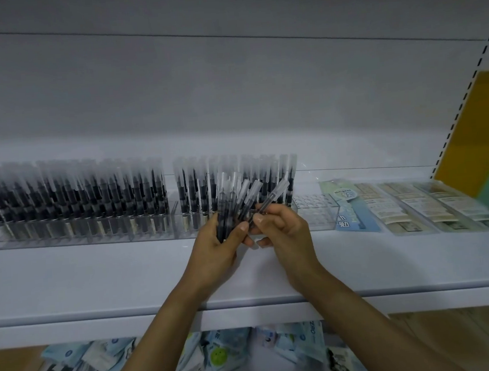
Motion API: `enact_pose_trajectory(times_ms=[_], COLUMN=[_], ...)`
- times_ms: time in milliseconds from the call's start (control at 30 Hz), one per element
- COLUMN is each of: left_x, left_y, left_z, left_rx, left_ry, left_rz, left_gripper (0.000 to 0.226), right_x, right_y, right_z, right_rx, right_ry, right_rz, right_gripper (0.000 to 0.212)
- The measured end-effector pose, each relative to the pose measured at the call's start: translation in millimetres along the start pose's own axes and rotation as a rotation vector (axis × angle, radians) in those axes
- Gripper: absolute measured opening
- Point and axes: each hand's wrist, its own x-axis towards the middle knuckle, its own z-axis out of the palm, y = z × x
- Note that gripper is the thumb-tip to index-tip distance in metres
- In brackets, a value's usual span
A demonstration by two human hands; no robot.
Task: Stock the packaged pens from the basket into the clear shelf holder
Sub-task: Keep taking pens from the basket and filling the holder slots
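Packaged pens: fanned bundle upright in left hand, fingers curled round the lower ends, just in front of the clear shelf holder on the white shelf. Right hand pinching a single pen at the bundle's right edge, thumb and forefinger closed on its barrel. Holder packed along left and middle sections; open holes only at far right end, beside flat stationery packets. Basket out of view.

Risks, as judged:
- Could loosen the fan while drawing one pen free and spill several onto the shelf, or over its front edge toward the bagged goods below. Sleeves probably slick, so little hold in a slack grip.
- Could knock standing pens sideways when reaching across the crowded row. Tall in shallow holes, likely to tilt one against the next.
- May miss a hole: clear plastic over white, poor contrast.

Calls for a firm left grip and a straight descent from above.
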Motion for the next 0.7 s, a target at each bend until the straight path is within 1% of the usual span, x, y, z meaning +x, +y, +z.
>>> enact_pose_trajectory(times_ms=[167,233,300,367,433,500,567,633,700], left_x=[0.0,-0.7,-0.8,-0.4,-0.2,-0.2,0.1,0.3,0.0], left_y=[-0.8,0.3,0.8,0.5,0.4,1.2,1.5,1.3,1.5], left_z=[-0.7,-0.5,-0.3,0.0,0.0,-0.4,-0.6,-0.6,-0.3], left_rx=[0.023,0.036,0.067,0.080,0.065,0.054,0.041,0.034,0.038], left_ry=[-0.002,-0.001,0.003,0.006,0.006,0.006,0.006,0.007,0.007], left_rz=[-0.010,-0.020,-0.036,-0.066,-0.088,-0.091,-0.099,-0.107,-0.104], left_gripper=[0.014,0.015,0.020,0.026,0.028,0.025,0.023,0.022,0.023], right_x=[0.3,-0.5,1.0,6.8,16.2,26.5,35.2,42.0,46.9], right_y=[1.7,0.3,-4.9,-15.0,-26.6,-35.0,-37.1,-32.6,-25.2], right_z=[-1.9,-2.8,-7.7,-17.7,-29.1,-38.0,-42.0,-42.9,-41.9], right_rx=[0.024,0.053,0.137,0.160,0.117,0.045,-0.054,-0.183,-0.325], right_ry=[-0.008,0.020,0.118,0.258,0.362,0.411,0.405,0.365,0.320], right_rz=[0.010,-0.014,-0.054,-0.120,-0.224,-0.316,-0.370,-0.389,-0.394], right_gripper=[0.026,0.030,0.032,0.028,0.021,0.020,0.021,0.022,0.018])
